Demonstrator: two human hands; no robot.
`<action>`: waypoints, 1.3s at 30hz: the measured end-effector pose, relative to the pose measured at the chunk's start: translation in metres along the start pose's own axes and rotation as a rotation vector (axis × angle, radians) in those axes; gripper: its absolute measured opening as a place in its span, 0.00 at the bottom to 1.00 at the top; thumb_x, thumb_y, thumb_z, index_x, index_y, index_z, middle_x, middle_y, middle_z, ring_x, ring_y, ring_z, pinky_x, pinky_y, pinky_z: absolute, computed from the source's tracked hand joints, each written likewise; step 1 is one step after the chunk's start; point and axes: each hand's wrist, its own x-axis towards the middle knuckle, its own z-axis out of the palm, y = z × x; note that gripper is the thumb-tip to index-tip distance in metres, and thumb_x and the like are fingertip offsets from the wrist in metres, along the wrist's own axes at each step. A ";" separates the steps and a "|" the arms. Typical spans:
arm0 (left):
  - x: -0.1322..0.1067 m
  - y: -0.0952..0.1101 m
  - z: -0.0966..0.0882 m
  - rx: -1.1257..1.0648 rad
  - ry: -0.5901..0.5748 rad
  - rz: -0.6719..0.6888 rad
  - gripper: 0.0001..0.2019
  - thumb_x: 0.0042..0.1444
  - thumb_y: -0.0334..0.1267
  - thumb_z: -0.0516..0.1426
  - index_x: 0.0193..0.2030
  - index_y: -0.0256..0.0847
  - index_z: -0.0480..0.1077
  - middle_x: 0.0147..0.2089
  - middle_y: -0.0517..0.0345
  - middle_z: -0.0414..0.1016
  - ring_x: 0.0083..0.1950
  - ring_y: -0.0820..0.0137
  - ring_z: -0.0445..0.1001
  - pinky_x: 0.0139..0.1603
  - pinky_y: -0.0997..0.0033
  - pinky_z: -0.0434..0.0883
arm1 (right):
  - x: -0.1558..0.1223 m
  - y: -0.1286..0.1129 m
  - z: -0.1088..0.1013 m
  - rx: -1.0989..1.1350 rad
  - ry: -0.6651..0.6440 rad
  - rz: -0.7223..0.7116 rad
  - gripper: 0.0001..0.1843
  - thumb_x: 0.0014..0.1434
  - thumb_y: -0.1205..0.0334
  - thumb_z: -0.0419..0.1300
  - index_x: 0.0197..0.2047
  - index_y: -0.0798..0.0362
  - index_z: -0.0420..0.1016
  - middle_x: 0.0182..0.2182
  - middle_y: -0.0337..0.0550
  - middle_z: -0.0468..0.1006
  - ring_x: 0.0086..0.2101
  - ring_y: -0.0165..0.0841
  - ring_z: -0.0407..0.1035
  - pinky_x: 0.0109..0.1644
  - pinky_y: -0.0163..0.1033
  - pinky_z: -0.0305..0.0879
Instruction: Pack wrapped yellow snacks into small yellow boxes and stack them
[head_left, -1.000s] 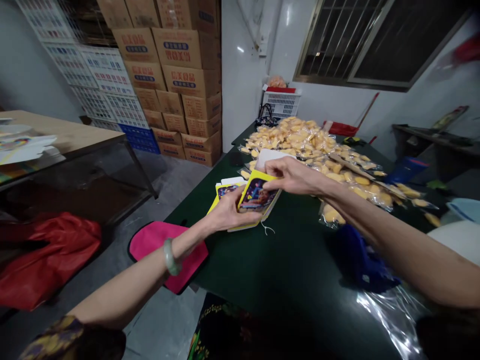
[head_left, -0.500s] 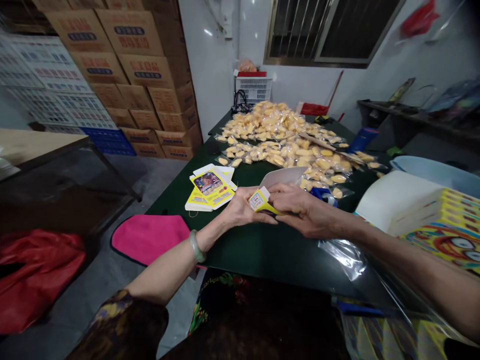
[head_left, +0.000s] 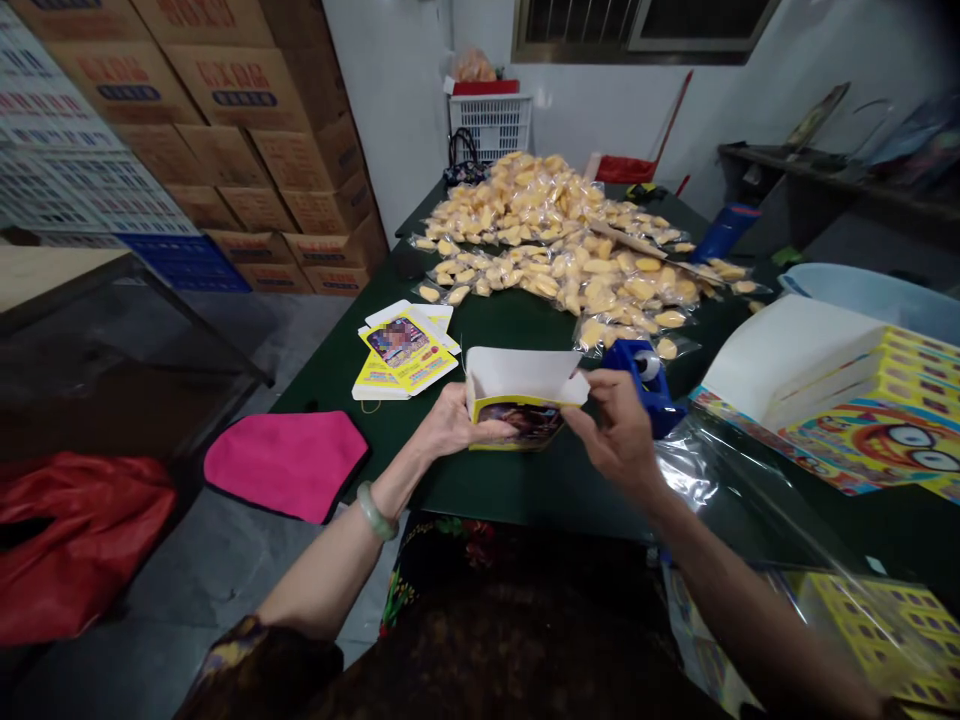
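Lying on the floor to the left of the dark green table (head_left: 525, 490), a red plastic bag (head_left: 75, 540) sat crumpled, and a pink cloth (head_left: 285, 465) lay along the table's left edge. Farther along the table, a small pile of flat yellow cartons (head_left: 405, 355) rested beside the bagged yellow snacks (head_left: 555, 240) heaped toward the table's far end. The left hand (head_left: 454, 422), with a pale green bangle (head_left: 375, 510) on its wrist, was cupped and gripped the near side of the printed yellow carton (head_left: 521, 395), which was held just above the table's middle. Where the carton had been pressed narrow between both hands a moment earlier, it now stood open as a tray, its white inside showing. The right hand (head_left: 619, 430) had drawn away and pinched the carton's right corner between its fingers. A blue tape dispenser (head_left: 645, 375) stood just beyond that hand, with a clear plastic sheet (head_left: 690, 470) and a stack of printed yellow boxes (head_left: 847, 400) on the table's right.
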 end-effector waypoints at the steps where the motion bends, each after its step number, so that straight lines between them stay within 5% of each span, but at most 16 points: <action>1: -0.004 -0.003 0.000 -0.005 0.001 -0.006 0.17 0.43 0.43 0.68 0.38 0.35 0.76 0.36 0.49 0.80 0.36 0.62 0.79 0.37 0.63 0.78 | -0.007 0.006 0.009 0.036 -0.019 0.053 0.12 0.59 0.63 0.59 0.46 0.50 0.62 0.38 0.44 0.75 0.37 0.33 0.74 0.39 0.39 0.72; 5: -0.016 -0.016 0.008 0.103 0.219 0.094 0.27 0.41 0.48 0.69 0.47 0.35 0.72 0.38 0.48 0.79 0.36 0.62 0.79 0.34 0.67 0.78 | -0.021 0.018 0.036 -0.001 0.170 -0.006 0.18 0.59 0.62 0.60 0.52 0.50 0.61 0.40 0.45 0.72 0.37 0.32 0.73 0.37 0.37 0.72; 9: -0.024 -0.030 0.015 0.340 0.456 0.356 0.46 0.46 0.50 0.66 0.68 0.44 0.47 0.56 0.40 0.70 0.45 0.62 0.78 0.39 0.69 0.77 | -0.015 0.018 0.039 -0.111 0.192 -0.150 0.25 0.59 0.65 0.59 0.58 0.48 0.60 0.42 0.48 0.73 0.37 0.33 0.72 0.34 0.36 0.72; 12: -0.027 -0.032 0.010 0.557 0.448 0.541 0.40 0.51 0.44 0.64 0.68 0.50 0.48 0.60 0.43 0.67 0.53 0.62 0.74 0.46 0.68 0.75 | -0.006 0.016 0.031 -0.193 0.103 -0.254 0.25 0.59 0.68 0.59 0.59 0.47 0.61 0.41 0.47 0.73 0.38 0.34 0.71 0.33 0.35 0.71; 15: -0.025 -0.022 0.002 0.597 0.392 0.625 0.32 0.51 0.40 0.64 0.62 0.47 0.59 0.50 0.49 0.74 0.49 0.66 0.75 0.46 0.70 0.74 | 0.001 0.009 0.026 -0.207 0.016 -0.284 0.18 0.60 0.68 0.56 0.54 0.48 0.65 0.39 0.46 0.73 0.38 0.34 0.71 0.34 0.36 0.70; 19: -0.020 -0.003 0.004 0.458 0.451 0.530 0.09 0.59 0.37 0.57 0.46 0.41 0.72 0.41 0.54 0.76 0.40 0.71 0.75 0.39 0.73 0.72 | 0.004 -0.002 0.033 -0.127 0.052 -0.142 0.10 0.63 0.68 0.50 0.43 0.51 0.71 0.41 0.47 0.71 0.40 0.34 0.69 0.40 0.40 0.69; 23: -0.014 0.002 0.015 0.147 0.631 0.321 0.05 0.61 0.34 0.54 0.39 0.42 0.71 0.37 0.58 0.75 0.36 0.74 0.73 0.36 0.76 0.69 | 0.009 -0.004 0.037 0.188 0.104 0.170 0.08 0.62 0.66 0.53 0.45 0.48 0.65 0.35 0.39 0.70 0.33 0.28 0.68 0.35 0.34 0.68; 27: -0.006 0.006 0.012 -0.256 0.495 0.090 0.14 0.55 0.38 0.59 0.49 0.46 0.66 0.35 0.60 0.75 0.31 0.75 0.72 0.32 0.76 0.69 | 0.021 0.002 0.024 0.470 -0.203 0.391 0.15 0.61 0.60 0.56 0.52 0.48 0.63 0.36 0.40 0.71 0.34 0.29 0.67 0.29 0.32 0.68; 29: -0.003 0.010 0.008 -0.298 0.441 0.019 0.13 0.52 0.38 0.61 0.45 0.43 0.70 0.33 0.60 0.75 0.30 0.74 0.72 0.31 0.76 0.70 | 0.025 0.003 0.020 0.476 -0.278 0.399 0.13 0.61 0.58 0.57 0.49 0.49 0.68 0.35 0.40 0.70 0.32 0.28 0.66 0.26 0.31 0.67; 32: -0.001 0.017 0.006 -0.314 0.529 0.030 0.05 0.49 0.36 0.62 0.33 0.41 0.71 0.32 0.59 0.75 0.31 0.73 0.73 0.33 0.74 0.71 | 0.026 0.000 0.022 0.369 -0.196 0.290 0.08 0.61 0.61 0.57 0.43 0.50 0.73 0.36 0.41 0.69 0.31 0.28 0.66 0.26 0.31 0.67; 35: -0.001 0.018 0.009 -0.344 0.578 0.111 0.07 0.48 0.35 0.64 0.26 0.40 0.69 0.33 0.59 0.74 0.34 0.70 0.75 0.38 0.68 0.73 | 0.025 -0.005 0.023 0.210 -0.109 0.092 0.08 0.61 0.67 0.55 0.41 0.50 0.76 0.40 0.44 0.70 0.37 0.30 0.69 0.35 0.36 0.70; 39: -0.003 0.014 0.012 -0.402 0.577 0.151 0.05 0.48 0.34 0.63 0.27 0.39 0.70 0.34 0.59 0.72 0.35 0.69 0.76 0.38 0.67 0.72 | 0.026 -0.014 0.015 0.152 -0.281 -0.001 0.13 0.62 0.68 0.54 0.49 0.52 0.73 0.45 0.49 0.75 0.46 0.35 0.70 0.50 0.45 0.69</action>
